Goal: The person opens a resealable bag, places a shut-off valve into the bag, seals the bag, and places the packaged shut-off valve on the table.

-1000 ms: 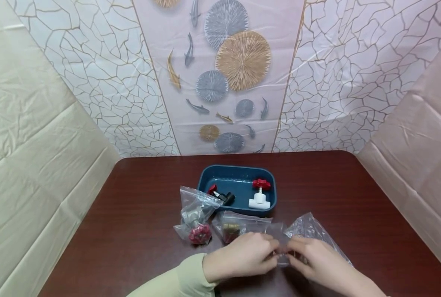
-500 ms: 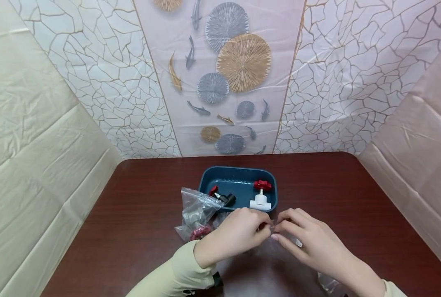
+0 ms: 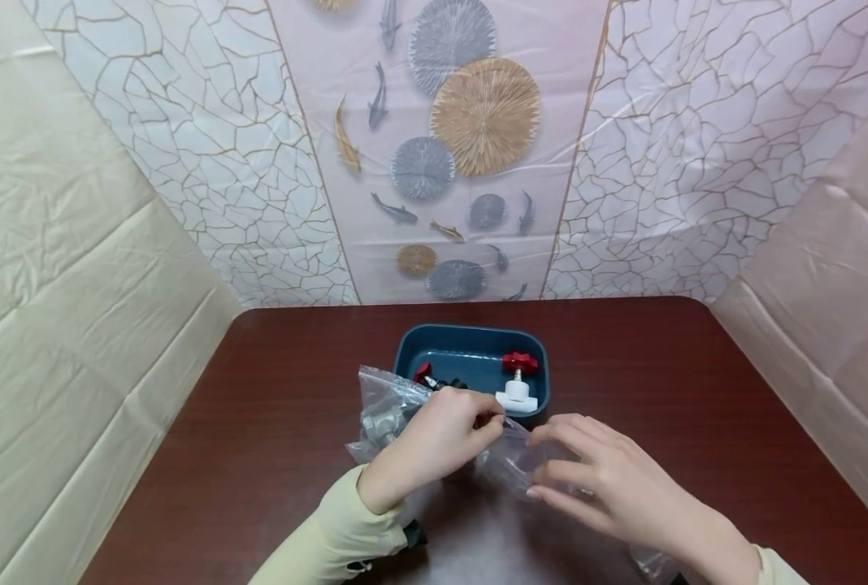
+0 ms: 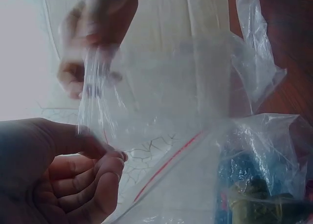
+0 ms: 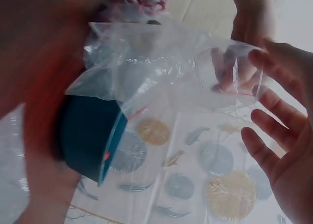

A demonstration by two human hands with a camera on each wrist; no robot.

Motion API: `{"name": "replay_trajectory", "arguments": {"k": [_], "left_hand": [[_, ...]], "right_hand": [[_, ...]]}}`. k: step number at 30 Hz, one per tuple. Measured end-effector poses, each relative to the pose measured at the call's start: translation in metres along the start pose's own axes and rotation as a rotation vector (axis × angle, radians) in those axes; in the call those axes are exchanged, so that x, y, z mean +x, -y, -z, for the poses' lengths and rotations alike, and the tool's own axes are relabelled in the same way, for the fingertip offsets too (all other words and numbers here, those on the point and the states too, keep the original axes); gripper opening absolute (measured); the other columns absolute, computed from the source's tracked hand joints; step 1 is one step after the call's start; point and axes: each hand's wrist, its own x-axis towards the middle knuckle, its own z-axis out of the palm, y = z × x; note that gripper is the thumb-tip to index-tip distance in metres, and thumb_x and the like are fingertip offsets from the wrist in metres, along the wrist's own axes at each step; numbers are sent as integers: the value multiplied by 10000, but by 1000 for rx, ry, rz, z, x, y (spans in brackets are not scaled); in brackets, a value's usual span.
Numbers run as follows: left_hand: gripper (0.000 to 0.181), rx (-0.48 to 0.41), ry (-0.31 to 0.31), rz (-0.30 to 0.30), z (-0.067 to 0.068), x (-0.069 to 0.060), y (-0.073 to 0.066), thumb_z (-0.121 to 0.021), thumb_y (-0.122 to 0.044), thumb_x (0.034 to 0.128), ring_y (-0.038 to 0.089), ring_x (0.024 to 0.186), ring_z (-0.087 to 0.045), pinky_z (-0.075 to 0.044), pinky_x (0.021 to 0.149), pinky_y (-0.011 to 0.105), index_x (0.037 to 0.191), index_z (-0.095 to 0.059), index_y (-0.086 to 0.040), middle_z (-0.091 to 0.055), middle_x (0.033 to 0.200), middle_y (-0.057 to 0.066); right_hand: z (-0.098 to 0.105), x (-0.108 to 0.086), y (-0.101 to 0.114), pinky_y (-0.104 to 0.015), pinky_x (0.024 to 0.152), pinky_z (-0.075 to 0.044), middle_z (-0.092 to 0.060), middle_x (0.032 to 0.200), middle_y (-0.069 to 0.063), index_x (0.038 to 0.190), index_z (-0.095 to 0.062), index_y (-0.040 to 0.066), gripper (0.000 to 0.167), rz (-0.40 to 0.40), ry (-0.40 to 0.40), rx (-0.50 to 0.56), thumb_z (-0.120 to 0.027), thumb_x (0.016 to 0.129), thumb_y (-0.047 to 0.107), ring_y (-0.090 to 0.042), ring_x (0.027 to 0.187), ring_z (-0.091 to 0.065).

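My left hand point(image 3: 434, 443) pinches the edge of a clear zip bag point(image 3: 510, 459) between thumb and fingers, just in front of the blue tray. The bag's red seal line shows in the left wrist view. My right hand point(image 3: 613, 475) is at the bag's other side, its fingers spread and touching or very near the plastic. In the left wrist view a brass-coloured fitting point(image 4: 252, 204) lies low behind plastic; whether it is inside the held bag I cannot tell. Another zip bag point(image 3: 379, 406) with a grey metal valve is partly hidden by my left hand.
The blue tray point(image 3: 470, 329) holds a white valve point(image 3: 516, 396) with a red handle and a black valve with a red handle point(image 3: 423, 372). Some loose clear plastic point(image 3: 652, 561) lies below my right forearm. Patterned cloth point(image 3: 478, 203) stands behind the table.
Both hands have risen from lower on the table, lifting the bag's edge. My left hand has then shifted left, the plastic has stretched out, and my right fingers have spread.
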Motion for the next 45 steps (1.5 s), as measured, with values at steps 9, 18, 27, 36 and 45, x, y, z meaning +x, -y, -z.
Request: {"name": "replay_trajectory", "arguments": {"k": [9,18,27,36,45], "left_hand": [[116,24,1,-25,10,-14,-7,-643,-83,939,-30,537,-413,-358,542,113,933,-758,-93,-549,677,-124],[135,26,26,-46,12,-19,-13,-632,-84,955,-75,562,-421,-394,610,77,957,-765,-110,-592,717,-127],[135,89,-2,-85,7,-18,-13,-646,-81,932,-102,636,-469,-424,693,61,950,-771,-128,-654,771,-117],[138,113,-2,-103,0,-16,-13,-646,-93,933,-85,706,-554,-452,717,77,945,-776,-135,-684,813,-116],[133,106,28,-79,-4,-11,-15,-644,-89,939,-108,598,-454,-416,635,71,924,-769,-131,-600,708,-146]], "right_hand": [[-18,62,-69,-291,827,-524,-668,1109,49,1145,-728,199,256,-200,144,122,-750,910,101,-125,1027,-612],[-108,109,-123,-457,981,-486,-609,1324,-99,1272,-670,128,339,-315,776,141,-727,945,194,-297,1245,-559],[-146,110,-129,-409,967,-489,-535,1413,-100,1414,-587,193,534,-293,937,127,-613,927,-24,-255,1256,-538],[-146,98,-136,-378,859,-514,-638,1158,-48,1275,-665,219,423,-224,941,36,-663,925,-19,-213,1039,-597],[-127,91,-142,-400,851,-528,-663,1153,-53,1315,-641,214,379,-252,876,47,-706,953,121,-225,990,-629]]}}
